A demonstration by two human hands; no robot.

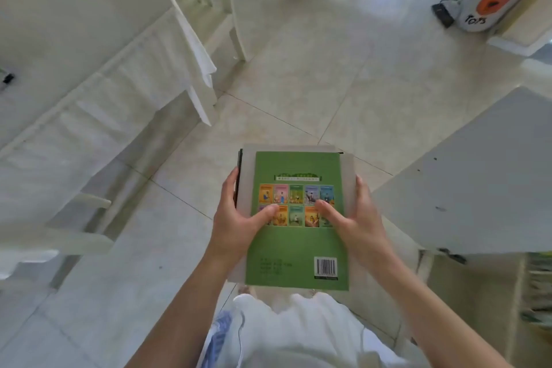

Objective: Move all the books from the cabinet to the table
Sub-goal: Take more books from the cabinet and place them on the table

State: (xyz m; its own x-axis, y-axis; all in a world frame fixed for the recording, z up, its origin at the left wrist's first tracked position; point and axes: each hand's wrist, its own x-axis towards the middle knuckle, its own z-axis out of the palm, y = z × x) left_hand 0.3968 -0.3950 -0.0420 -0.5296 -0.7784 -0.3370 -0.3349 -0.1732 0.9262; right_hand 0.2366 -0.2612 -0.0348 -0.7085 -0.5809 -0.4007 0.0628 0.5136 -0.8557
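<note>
A small stack of books, topped by a green book (298, 218) lying back cover up, is held level above the tiled floor (298, 84). The left hand (239, 218) grips the stack's left edge, thumb pressed on the green cover; the right hand (355, 218) grips the right edge the same way. The surface (59, 39) with a white cloth lies at the left, a grey cabinet top (478, 182) at the right.

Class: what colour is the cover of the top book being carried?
Green top book, with small coloured pictures; head view.
</note>
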